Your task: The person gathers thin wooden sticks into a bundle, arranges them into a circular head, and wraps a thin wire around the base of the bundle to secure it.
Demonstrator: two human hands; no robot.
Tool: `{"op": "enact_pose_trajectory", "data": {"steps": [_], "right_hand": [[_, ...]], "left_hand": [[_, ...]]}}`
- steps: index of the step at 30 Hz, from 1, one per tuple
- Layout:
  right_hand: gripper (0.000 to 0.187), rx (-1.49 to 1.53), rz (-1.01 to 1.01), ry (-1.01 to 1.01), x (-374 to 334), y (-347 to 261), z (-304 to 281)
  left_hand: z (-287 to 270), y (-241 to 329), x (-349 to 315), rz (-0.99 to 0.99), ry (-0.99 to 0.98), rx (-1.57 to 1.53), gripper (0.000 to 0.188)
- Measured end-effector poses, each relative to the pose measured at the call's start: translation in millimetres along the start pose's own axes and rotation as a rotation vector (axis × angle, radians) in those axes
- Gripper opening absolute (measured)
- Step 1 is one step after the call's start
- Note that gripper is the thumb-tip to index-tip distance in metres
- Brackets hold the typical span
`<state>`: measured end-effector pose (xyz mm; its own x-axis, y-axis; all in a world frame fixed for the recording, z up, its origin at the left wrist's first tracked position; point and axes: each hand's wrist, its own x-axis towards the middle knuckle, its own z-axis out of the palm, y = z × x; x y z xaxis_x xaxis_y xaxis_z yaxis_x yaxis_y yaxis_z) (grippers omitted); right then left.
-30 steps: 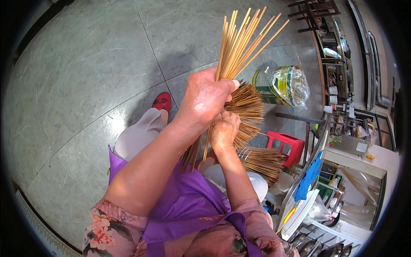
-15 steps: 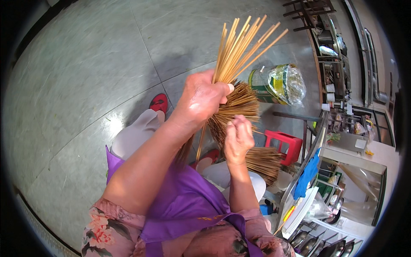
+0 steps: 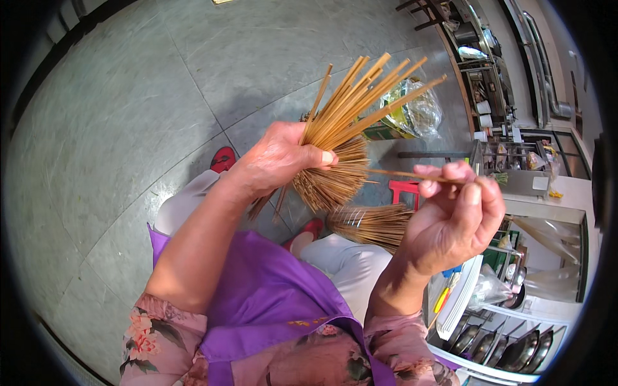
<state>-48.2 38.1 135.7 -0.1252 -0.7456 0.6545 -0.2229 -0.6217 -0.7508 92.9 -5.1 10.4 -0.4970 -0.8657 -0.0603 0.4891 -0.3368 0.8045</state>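
My left hand (image 3: pixel 277 154) is closed around a fistful of long tan sticks (image 3: pixel 360 96), which fan out up and to the right beyond its thumb. Right below that fist is a dense bunch of thin brown sticks (image 3: pixel 335 177), its cut ends facing up. Between the fingertips of my right hand (image 3: pixel 460 222), farther right, is a single thin brown stick (image 3: pixel 400 174). It reaches left to the edge of the dense bunch; whether it touches is unclear. Another tied bundle of brown sticks (image 3: pixel 380 228) lies lower, beside my knee.
Beyond the bunch stands a green-and-yellow tin (image 3: pixel 393 128) with crumpled clear plastic on it. A red plastic stool (image 3: pixel 404 188) shows behind my right hand. Along the right are a steel counter and shelves with pans (image 3: pixel 515 350). Grey tiled floor (image 3: pixel 116 128) spreads left.
My right hand has moved from beside the dense bunch out to the right, and now a single stick shows in its fingers. My left hand has shifted slightly left and down with its sticks.
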Motion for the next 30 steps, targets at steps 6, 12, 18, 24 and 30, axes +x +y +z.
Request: {"op": "enact_pose_trajectory", "data": {"steps": [6,12,18,24,30], "right_hand": [[0.015,0.131,0.176,0.057,12.2,22.5,1.7],[0.011,-0.433,0.480,-0.155,-43.2,97.2,-17.7],[0.020,-0.717,0.616,-0.604,-120.7,155.9,-34.0],[0.026,-0.833,0.603,-0.765,-125.9,167.3,-27.6],[0.024,-0.788,0.601,-0.801,-125.6,168.7,-27.6]], "left_hand": [[-4.4,7.9,-3.3,-0.074,-0.037,0.006,0.017],[-9.8,7.4,4.2,0.025,0.392,-0.093,0.016],[-11.2,5.2,7.8,0.012,0.502,-0.116,0.015],[-10.1,6.9,7.5,-0.002,0.510,-0.090,0.015],[-10.6,5.5,8.9,-0.015,0.519,-0.068,0.015]]}}
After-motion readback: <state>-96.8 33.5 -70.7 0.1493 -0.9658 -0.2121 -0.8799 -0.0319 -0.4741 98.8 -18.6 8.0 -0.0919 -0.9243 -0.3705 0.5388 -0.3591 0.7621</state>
